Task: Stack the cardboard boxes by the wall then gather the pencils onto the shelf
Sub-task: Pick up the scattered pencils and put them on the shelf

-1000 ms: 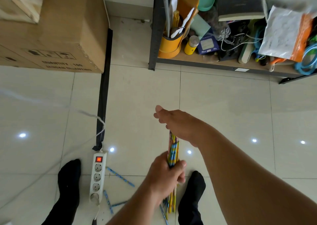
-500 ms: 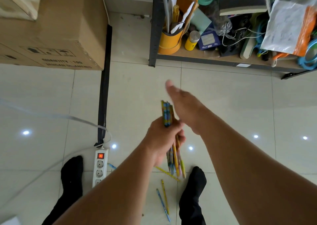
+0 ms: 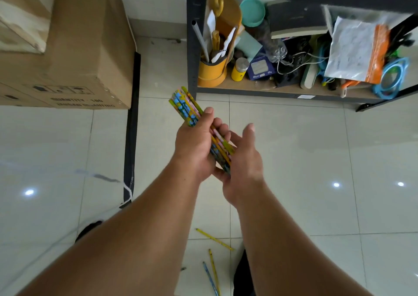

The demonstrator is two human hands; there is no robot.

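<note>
Gripping a bundle of patterned pencils (image 3: 184, 106) with curled fingers and thumb, the left hand (image 3: 194, 146) is holding it tilted above the tiled floor (image 3: 294, 160), with its upper end pointing up and to the left, just in front of the shelf (image 3: 271, 93). The right hand (image 3: 245, 167) is cupping the bundle's lower end, its thumb straight and its fingers loose rather than clenched. Three loose pencils (image 3: 213, 239) are lying on the floor below the forearms. The cardboard boxes (image 3: 86, 47) are sitting stacked by the wall on the left.
</note>
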